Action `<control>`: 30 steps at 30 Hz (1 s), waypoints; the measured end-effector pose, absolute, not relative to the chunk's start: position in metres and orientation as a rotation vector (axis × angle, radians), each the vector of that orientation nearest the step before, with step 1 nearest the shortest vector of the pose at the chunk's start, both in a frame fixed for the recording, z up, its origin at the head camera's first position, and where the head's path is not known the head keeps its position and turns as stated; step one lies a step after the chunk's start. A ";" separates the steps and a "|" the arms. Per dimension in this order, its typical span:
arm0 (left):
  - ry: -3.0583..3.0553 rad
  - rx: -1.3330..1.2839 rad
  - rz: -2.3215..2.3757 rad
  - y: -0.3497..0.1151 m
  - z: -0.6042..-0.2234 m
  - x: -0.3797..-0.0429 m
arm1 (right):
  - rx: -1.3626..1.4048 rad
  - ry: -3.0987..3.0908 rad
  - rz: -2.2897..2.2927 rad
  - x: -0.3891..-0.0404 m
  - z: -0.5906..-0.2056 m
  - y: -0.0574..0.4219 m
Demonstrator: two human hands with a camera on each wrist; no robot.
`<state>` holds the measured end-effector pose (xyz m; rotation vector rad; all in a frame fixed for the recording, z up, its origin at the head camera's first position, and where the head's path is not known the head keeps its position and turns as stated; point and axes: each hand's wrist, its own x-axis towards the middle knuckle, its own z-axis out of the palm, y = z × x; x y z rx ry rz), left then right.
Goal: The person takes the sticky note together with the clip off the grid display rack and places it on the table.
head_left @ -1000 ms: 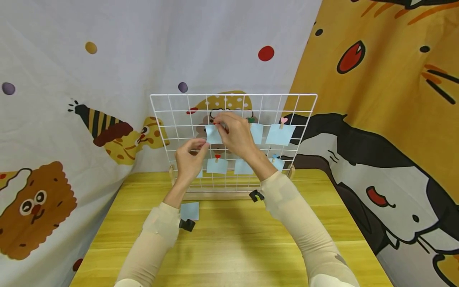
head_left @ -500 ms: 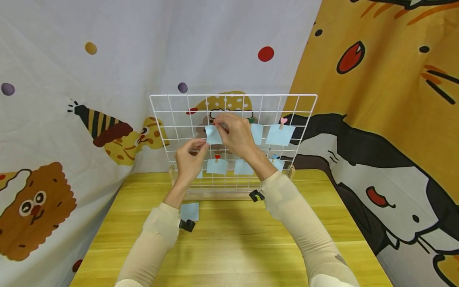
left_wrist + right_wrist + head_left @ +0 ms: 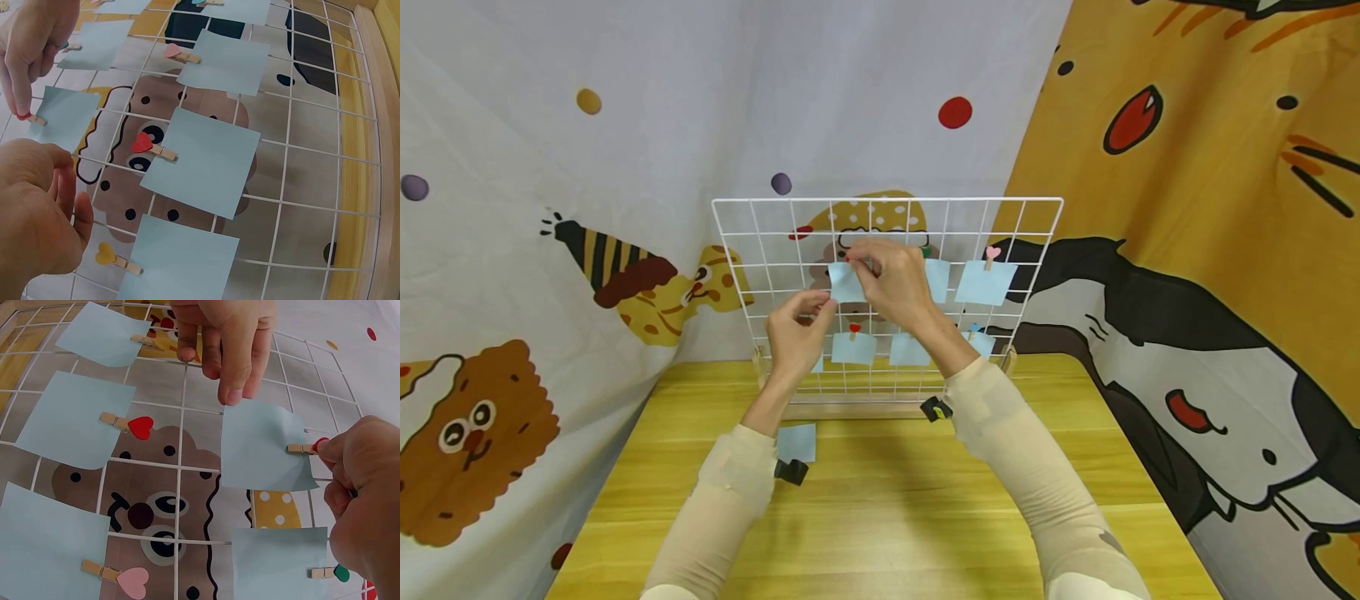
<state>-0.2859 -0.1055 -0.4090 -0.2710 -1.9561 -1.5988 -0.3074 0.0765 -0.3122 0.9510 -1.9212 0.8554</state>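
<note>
My right hand [image 3: 897, 279] pinches the red heart end of a small wooden clothespin [image 3: 301, 449] at the top edge of a light blue paper note [image 3: 259, 444]. This note lies against a white wire grid [image 3: 736, 200], upper row, left of the others. At the note's lower left corner, my left hand [image 3: 798, 337] pinches the paper between thumb and fingertips. In the left wrist view the same note [image 3: 67, 119] shows between both hands. Other blue notes [image 3: 203, 162] hang on the grid by heart clothespins, including red, pink, yellow and green.
The grid stands upright in a wooden base [image 3: 857, 410] on a yellow wood-grain table [image 3: 880, 517]. One loose blue note [image 3: 797, 442] lies on the table by my left wrist. A printed cartoon curtain [image 3: 662, 108] hangs close behind.
</note>
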 end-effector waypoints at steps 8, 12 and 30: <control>-1.971 -0.268 -1.563 -0.106 -0.412 -0.286 | 0.954 -1.886 0.912 -0.306 -0.311 0.077; -1.978 -0.277 -1.555 -0.106 -0.413 -0.285 | 0.963 -1.862 0.921 -0.306 -0.311 0.078; -1.973 -0.305 -1.595 -0.108 -0.412 -0.284 | 0.936 -1.848 1.039 -0.298 -0.308 0.088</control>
